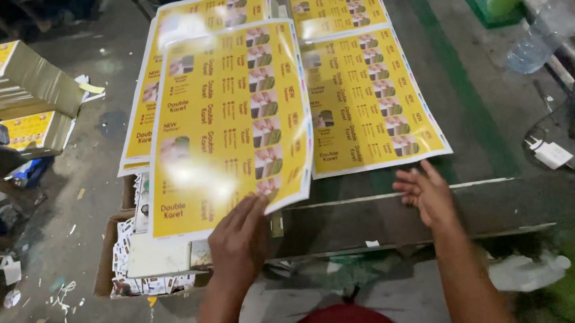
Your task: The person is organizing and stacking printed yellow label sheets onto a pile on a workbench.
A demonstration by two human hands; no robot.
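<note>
- Left hand (239,242) pinches the near edge of a glossy yellow sheet (228,128), lifted off the table (399,214) (step in hand, likely: taking one sheet from the spread).
- Right hand (426,191) hovers open and empty, fingers spread, at the table's edge.
- Next move needs a second grip so the sheet stays flat.
- Four sheets visible: one held, three lying beyond.
- Box (129,260) of scraps sits below left.

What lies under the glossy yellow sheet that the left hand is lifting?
Under the yellow sheet, held by the left hand, another yellow printed sheet shows at its left edge, and a cardboard box of small cards below. The rest is covered.
</note>
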